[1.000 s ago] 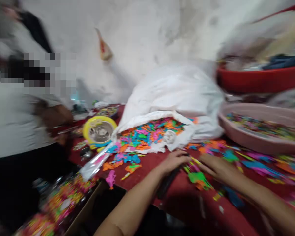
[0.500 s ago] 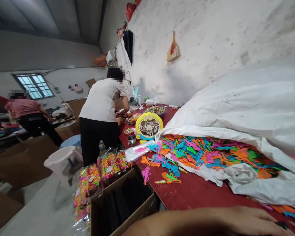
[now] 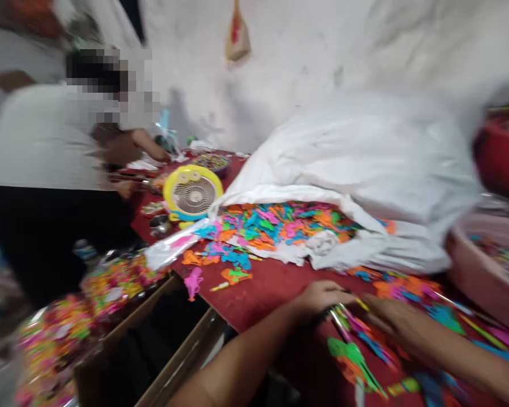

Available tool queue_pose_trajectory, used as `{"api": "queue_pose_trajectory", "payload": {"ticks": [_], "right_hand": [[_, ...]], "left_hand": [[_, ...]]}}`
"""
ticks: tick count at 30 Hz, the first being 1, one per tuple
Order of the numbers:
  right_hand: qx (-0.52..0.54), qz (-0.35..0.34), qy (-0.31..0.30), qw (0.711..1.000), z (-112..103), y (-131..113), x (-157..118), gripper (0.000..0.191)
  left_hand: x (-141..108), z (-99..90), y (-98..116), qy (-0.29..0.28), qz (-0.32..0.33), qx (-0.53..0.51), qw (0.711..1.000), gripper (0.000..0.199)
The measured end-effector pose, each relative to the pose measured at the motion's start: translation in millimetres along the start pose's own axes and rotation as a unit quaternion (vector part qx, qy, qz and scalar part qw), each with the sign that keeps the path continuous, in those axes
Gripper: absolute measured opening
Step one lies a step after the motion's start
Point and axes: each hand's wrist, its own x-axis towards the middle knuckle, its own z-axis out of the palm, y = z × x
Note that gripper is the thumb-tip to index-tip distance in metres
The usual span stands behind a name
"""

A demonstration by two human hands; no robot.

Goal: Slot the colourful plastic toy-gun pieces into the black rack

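My left hand [image 3: 322, 298] rests on the red table top [image 3: 254, 288], its fingers at the ends of a blurred bunch of thin coloured plastic sticks [image 3: 343, 322]. A dark strip lies under that hand, and motion blur hides its grip. My right hand [image 3: 396, 322] is spread just above loose plastic shapes, with its fingers apart. A green and orange plastic piece [image 3: 352, 356] lies below both hands. Farther off, a heap of multicoloured plastic shapes [image 3: 280, 226] spills from a white sack [image 3: 365, 164].
A co-worker [image 3: 46, 147] stands at the table's left side, by a yellow fan [image 3: 190, 192]. Bagged colourful bundles [image 3: 119, 280] sit beyond the near table edge, above a cardboard box [image 3: 152, 316]. A pink basin [image 3: 487, 271] and a red basin [image 3: 504, 152] stand at right.
The view swung up and left, then back down to the table. My hands, low at the frame's edge half a second ago, now lie over the coloured pieces; the co-worker's arm reaches across the table.
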Motion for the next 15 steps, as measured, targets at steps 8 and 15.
{"api": "queue_pose_trajectory", "payload": {"ticks": [8, 15], "right_hand": [[-0.1, 0.052, -0.119, 0.986, -21, -19, -7, 0.017], [0.029, 0.035, -0.19, 0.981, -48, -11, 5, 0.015]], "left_hand": [[6, -3.7, -13, -0.013, 0.035, -0.039, 0.999, 0.045], [4, -1.4, -10, -0.004, 0.018, -0.015, 1.0, 0.05]]}}
